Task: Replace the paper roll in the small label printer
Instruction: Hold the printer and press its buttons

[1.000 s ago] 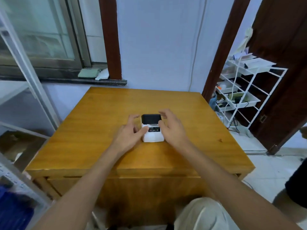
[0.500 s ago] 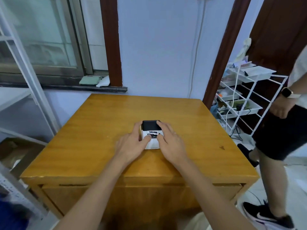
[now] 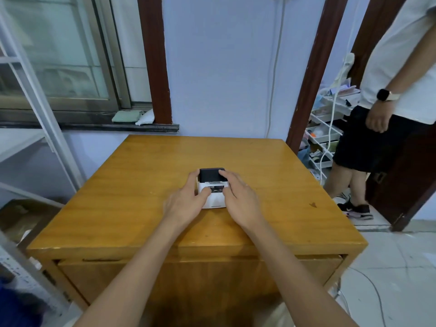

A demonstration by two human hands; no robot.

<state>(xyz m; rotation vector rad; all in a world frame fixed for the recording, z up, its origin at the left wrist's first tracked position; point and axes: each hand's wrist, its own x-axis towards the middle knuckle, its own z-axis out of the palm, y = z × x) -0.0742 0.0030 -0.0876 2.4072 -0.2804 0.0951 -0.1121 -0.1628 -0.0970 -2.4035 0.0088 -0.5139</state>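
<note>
Both forearms reach forward over the wooden bench [image 3: 146, 185]. The small label printer [image 3: 213, 193], white with a black lid part at the far end, sits in the middle of it. The left hand [image 3: 186, 201] grips its left side, thumb on the top. The right hand [image 3: 240, 199] grips the right side, fingers bent along the lid. Any writing on the printer is too small to read.

The printer [image 3: 213, 190] I handled was small and white with a black lid at its far end; it lay flat mid-table; lid shut.
</note>
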